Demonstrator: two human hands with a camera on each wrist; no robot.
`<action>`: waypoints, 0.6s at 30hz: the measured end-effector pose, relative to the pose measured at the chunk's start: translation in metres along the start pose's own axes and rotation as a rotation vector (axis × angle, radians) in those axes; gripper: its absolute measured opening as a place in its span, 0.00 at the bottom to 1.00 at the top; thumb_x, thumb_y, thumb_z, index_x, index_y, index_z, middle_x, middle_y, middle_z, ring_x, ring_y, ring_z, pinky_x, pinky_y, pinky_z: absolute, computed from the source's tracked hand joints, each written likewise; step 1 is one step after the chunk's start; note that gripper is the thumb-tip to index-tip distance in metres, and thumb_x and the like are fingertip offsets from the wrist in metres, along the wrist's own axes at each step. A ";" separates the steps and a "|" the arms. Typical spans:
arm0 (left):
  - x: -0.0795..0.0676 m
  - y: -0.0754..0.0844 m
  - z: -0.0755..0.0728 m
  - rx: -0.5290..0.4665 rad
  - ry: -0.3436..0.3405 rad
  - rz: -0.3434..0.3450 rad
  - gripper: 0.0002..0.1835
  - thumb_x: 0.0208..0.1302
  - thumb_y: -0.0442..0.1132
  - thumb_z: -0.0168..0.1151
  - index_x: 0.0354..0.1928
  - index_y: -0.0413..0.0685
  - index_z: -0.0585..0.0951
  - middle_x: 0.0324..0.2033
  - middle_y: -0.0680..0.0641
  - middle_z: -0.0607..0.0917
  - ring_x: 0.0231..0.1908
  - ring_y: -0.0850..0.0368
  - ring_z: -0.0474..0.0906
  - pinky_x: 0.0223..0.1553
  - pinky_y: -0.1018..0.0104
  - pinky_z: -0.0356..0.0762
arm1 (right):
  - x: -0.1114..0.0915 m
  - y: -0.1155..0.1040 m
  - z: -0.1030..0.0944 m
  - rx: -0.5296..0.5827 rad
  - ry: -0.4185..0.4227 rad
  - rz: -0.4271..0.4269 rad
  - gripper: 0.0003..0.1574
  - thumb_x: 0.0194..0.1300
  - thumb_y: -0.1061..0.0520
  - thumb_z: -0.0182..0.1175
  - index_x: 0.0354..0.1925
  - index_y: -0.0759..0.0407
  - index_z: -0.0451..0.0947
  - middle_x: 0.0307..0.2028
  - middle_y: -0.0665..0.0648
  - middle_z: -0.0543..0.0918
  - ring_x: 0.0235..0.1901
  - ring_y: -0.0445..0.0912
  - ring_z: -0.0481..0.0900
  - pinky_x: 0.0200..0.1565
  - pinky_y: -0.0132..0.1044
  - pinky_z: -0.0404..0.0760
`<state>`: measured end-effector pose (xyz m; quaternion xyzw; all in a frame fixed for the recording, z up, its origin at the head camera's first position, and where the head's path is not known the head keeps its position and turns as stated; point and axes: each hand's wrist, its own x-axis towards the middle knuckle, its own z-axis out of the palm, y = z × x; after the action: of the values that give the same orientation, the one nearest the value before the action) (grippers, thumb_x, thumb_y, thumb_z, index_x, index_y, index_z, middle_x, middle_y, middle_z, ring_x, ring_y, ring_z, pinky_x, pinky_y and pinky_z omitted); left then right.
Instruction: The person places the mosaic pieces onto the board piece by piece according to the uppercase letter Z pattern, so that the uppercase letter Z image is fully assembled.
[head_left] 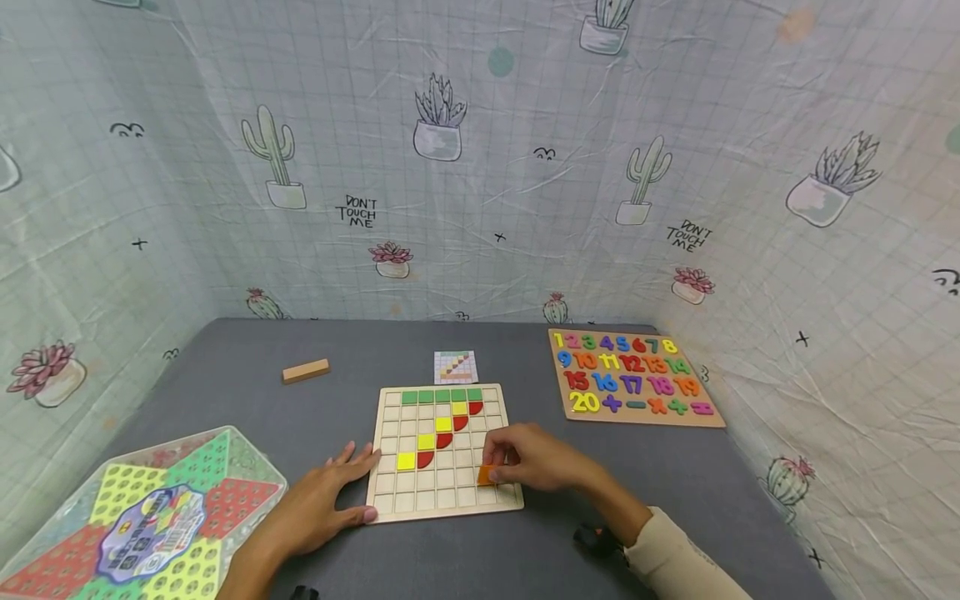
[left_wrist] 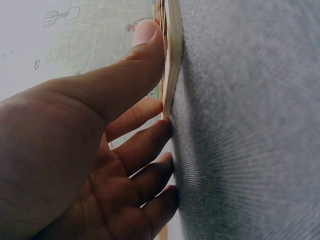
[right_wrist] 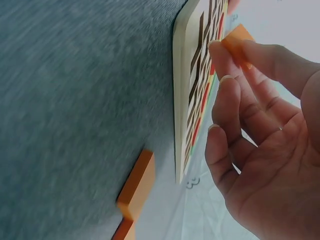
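A wooden grid board [head_left: 447, 501] lies on the grey table in the head view, with green tiles [head_left: 442, 396] along its top row. Yellow square tiles [head_left: 425, 442] and red quarter-round tiles [head_left: 444, 440] step diagonally across it. My right hand [head_left: 536, 457] pinches an orange tile [right_wrist: 236, 41] between thumb and fingertips over the board's lower right. My left hand [head_left: 318, 500] has its fingers spread, with thumb and fingertips at the board's left edge. In the right wrist view, orange pieces [right_wrist: 137, 182] lie on the table beside the board.
A small pattern card [head_left: 454, 367] lies just behind the board. A wooden block [head_left: 306, 372] is at the back left, and a number puzzle [head_left: 645, 413] at the back right. At the front left is a colourful star-patterned box [head_left: 225, 508]. A patterned cloth backdrop surrounds the table.
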<state>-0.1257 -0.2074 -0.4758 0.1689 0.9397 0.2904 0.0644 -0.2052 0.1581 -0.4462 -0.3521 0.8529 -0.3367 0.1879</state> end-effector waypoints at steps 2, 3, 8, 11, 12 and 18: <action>0.000 0.000 0.000 0.003 0.003 -0.002 0.46 0.59 0.57 0.77 0.77 0.52 0.74 0.78 0.43 0.71 0.77 0.25 0.63 0.70 0.22 0.64 | 0.003 -0.002 0.001 -0.009 0.004 0.006 0.05 0.73 0.53 0.70 0.38 0.46 0.83 0.29 0.43 0.83 0.29 0.35 0.76 0.33 0.26 0.75; 0.000 0.000 0.000 0.002 0.005 -0.002 0.46 0.59 0.57 0.78 0.77 0.52 0.74 0.78 0.43 0.71 0.77 0.25 0.63 0.70 0.23 0.64 | 0.004 -0.003 0.002 -0.010 0.006 0.008 0.05 0.73 0.52 0.70 0.37 0.46 0.84 0.29 0.43 0.83 0.29 0.35 0.76 0.32 0.25 0.74; -0.001 0.000 0.000 0.011 0.013 0.009 0.45 0.59 0.58 0.77 0.77 0.52 0.74 0.78 0.43 0.71 0.76 0.24 0.64 0.69 0.23 0.65 | 0.010 -0.009 0.004 -0.011 0.014 -0.001 0.02 0.73 0.55 0.69 0.41 0.51 0.88 0.28 0.44 0.83 0.26 0.36 0.75 0.30 0.26 0.72; 0.000 0.000 0.000 0.015 0.010 0.002 0.45 0.59 0.58 0.77 0.77 0.53 0.74 0.78 0.43 0.71 0.76 0.24 0.64 0.69 0.23 0.65 | 0.014 -0.012 0.006 -0.019 0.018 -0.015 0.04 0.74 0.57 0.68 0.44 0.51 0.89 0.28 0.45 0.84 0.25 0.36 0.75 0.29 0.26 0.72; 0.000 0.000 0.000 0.018 0.009 -0.001 0.45 0.59 0.58 0.77 0.77 0.53 0.74 0.78 0.43 0.71 0.76 0.24 0.64 0.69 0.23 0.65 | 0.016 -0.013 0.007 -0.022 0.023 -0.017 0.03 0.74 0.57 0.69 0.44 0.50 0.89 0.28 0.45 0.84 0.25 0.37 0.75 0.29 0.26 0.72; 0.000 0.001 0.000 0.025 0.002 -0.006 0.46 0.59 0.58 0.77 0.77 0.53 0.74 0.78 0.43 0.71 0.75 0.23 0.64 0.69 0.22 0.65 | 0.027 -0.020 0.013 -0.012 0.075 0.006 0.06 0.68 0.54 0.74 0.39 0.49 0.85 0.28 0.44 0.84 0.27 0.35 0.77 0.33 0.27 0.75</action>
<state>-0.1258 -0.2069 -0.4750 0.1665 0.9438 0.2786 0.0624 -0.2070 0.1221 -0.4439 -0.3376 0.8624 -0.3441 0.1547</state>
